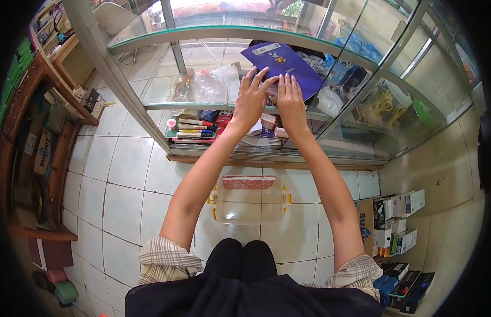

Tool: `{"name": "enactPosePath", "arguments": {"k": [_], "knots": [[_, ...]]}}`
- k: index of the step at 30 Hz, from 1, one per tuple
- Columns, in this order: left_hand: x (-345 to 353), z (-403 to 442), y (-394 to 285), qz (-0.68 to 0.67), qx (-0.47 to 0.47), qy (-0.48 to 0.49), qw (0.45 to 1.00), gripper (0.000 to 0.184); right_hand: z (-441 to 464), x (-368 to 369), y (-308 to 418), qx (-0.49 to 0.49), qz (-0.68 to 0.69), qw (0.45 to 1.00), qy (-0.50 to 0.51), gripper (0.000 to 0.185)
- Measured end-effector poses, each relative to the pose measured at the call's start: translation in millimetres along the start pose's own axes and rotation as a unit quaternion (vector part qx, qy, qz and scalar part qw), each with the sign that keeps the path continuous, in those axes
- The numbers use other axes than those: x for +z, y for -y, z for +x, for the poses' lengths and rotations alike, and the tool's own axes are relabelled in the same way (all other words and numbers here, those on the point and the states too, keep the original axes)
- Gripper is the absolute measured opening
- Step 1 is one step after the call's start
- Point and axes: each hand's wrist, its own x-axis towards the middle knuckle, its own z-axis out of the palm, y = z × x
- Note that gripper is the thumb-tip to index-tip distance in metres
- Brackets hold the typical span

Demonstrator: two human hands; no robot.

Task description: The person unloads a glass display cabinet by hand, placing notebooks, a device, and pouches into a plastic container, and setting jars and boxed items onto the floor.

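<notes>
Inside the glass display cabinet point(214, 33), a flat purple-blue item with a printed cover point(281, 59), perhaps a book or folder, lies tilted on the middle shelf. My left hand point(251, 98) reaches to its lower left edge, fingers stretched and spread. Against its lower edge rests my right hand point(292, 103), fingers straight and side by side. Neither hand visibly wraps around the item. Left of my left hand is a clear plastic bag point(208, 86). Below my hands, the bottom shelf holds marker pens point(195, 128) and small boxes point(267, 121).
On the tiled floor before me stands a clear plastic container point(245, 208) with yellow latches and a red patterned item point(249, 182) inside. Small boxes point(396, 216) line the right wall. A wooden shelf point(42, 153) stands left. Bagged goods point(330, 100) fill the cabinet's right side.
</notes>
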Motion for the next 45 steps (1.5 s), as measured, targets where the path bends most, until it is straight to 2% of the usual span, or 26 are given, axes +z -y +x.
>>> {"name": "enactPosePath", "arguments": {"k": [6, 9, 12, 13, 15, 16, 18, 19, 20, 21, 22, 24, 25, 26, 28, 29, 30, 32, 33, 35, 36, 38, 40, 41, 44, 45], "knots": [[-65.0, -7.1, -14.6, 0.085, 0.055, -0.070, 0.992, 0.044, -6.7, -81.2, 9.1, -0.088, 0.126, 0.987, -0.047, 0.047], [-116.1, -24.3, -21.9, 0.103, 0.153, -0.086, 0.979, 0.031, -21.8, -131.5, 19.9, -0.138, 0.184, 0.971, -0.062, 0.046], [-147.2, -62.3, -39.0, 0.103, 0.127, -0.049, 0.985, 0.023, -48.4, -168.0, 29.6, -0.154, 0.197, 0.966, -0.065, 0.042], [-152.9, -76.7, -45.2, 0.106, 0.127, -0.048, 0.985, 0.023, -57.9, -175.6, 30.8, -0.127, 0.213, 0.965, -0.086, 0.043], [-155.2, -112.1, -50.6, 0.034, 0.000, -0.053, 0.998, 0.017, -83.5, -175.0, 31.3, -0.047, 0.291, 0.946, -0.133, 0.055], [-151.3, -132.2, -50.4, 0.039, -0.001, -0.055, 0.998, 0.017, -98.3, -172.2, 36.1, -0.050, 0.294, 0.945, -0.136, 0.055], [-134.5, -168.8, -48.3, -0.158, -0.253, -0.064, 0.952, 0.012, -127.0, -168.8, 47.5, 0.184, 0.433, 0.876, -0.104, 0.066], [-130.3, -178.9, -50.1, -0.157, -0.252, -0.067, 0.952, 0.012, -142.6, -160.1, 56.0, 0.180, 0.434, 0.877, -0.105, 0.066], [-125.8, -186.9, -53.1, -0.309, -0.316, -0.090, 0.893, 0.015, -158.7, -149.0, 64.3, 0.212, 0.516, 0.828, -0.046, 0.067], [-120.2, -193.4, -56.9, -0.453, -0.369, -0.110, 0.804, 0.018, -170.9, -142.3, 69.4, 0.240, 0.591, 0.770, 0.016, 0.069], [-114.3, -197.6, -61.3, -0.454, -0.368, -0.113, 0.803, 0.018, -178.2, -140.5, 73.0, 0.237, 0.590, 0.771, 0.017, 0.069], [-103.1, -204.0, -65.1, -0.572, -0.355, -0.158, 0.722, 0.033, -184.4, -137.6, 79.2, 0.224, 0.635, 0.734, 0.089, 0.066], [-100.2, -208.4, -63.7, -0.583, -0.376, -0.130, 0.708, 0.044, -183.9, -140.9, 81.2, 0.266, 0.641, 0.715, 0.083, 0.046], [-97.5, -213.6, -61.2, -0.582, -0.377, -0.131, 0.709, 0.044, -185.7, -136.8, 78.5, 0.266, 0.642, 0.714, 0.084, 0.046], [-99.1, -215.2, -65.2, -0.556, -0.372, -0.141, 0.730, 0.051, -188.4, -125.5, 66.2, 0.312, 0.611, 0.713, 0.148, 0.021], [-94.3, -216.7, -56.5, -0.513, -0.330, -0.185, 0.770, 0.058, -188.1, -121.6, 63.6, 0.301, 0.569, 0.757, 0.113, 0.009], [-98.8, -216.9, -50.6, -0.513, -0.337, -0.181, 0.769, 0.058, -186.7, -121.5, 59.9, 0.306, 0.568, 0.754, 0.120, 0.009], [-112.1, -223.7, -39.1, -0.452, -0.352, -0.166, 0.803, 0.059, -189.5, -120.7, 50.9, 0.246, 0.528, 0.804, 0.118, 0.012], [-113.3, -230.8, -31.8, -0.447, -0.367, -0.161, 0.800, 0.059, -192.5, -118.7, 48.4, 0.234, 0.533, 0.803, 0.126, 0.015], [-112.0, -243.2, -17.4, -0.325, -0.298, -0.046, 0.896, 0.060, -207.5, -106.7, 48.1, 0.218, 0.517, 0.815, 0.143, 0.015], [-106.5, -251.9, -12.9, -0.323, -0.305, -0.041, 0.895, 0.060, -212.2, -98.9, 48.5, 0.195, 0.495, 0.834, 0.143, 0.016], [-92.7, -268.1, -8.0, -0.198, -0.231, 0.116, 0.946, 0.059, -230.6, -78.5, 55.2, 0.183, 0.473, 0.850, 0.142, 0.018], [-79.5, -271.2, -16.1, -0.198, -0.241, 0.130, 0.941, 0.053, -245.7, -58.5, 60.7, 0.134, 0.443, 0.869, 0.174, 0.019], [-65.5, -280.4, -12.1, -0.172, -0.243, 0.131, 0.946, 0.053, -252.8, -47.2, 64.3, 0.171, 0.435, 0.858, 0.214, 0.021], [-36.9, -287.5, -2.3, -0.133, -0.248, 0.131, 0.950, 0.045, -255.0, -25.5, 67.4, 0.207, 0.416, 0.859, 0.215, 0.022], [-33.6, -282.8, -1.1, -0.144, -0.300, 0.164, 0.929, 0.041, -253.3, -20.6, 65.3, 0.211, 0.416, 0.857, 0.219, 0.022]]}}
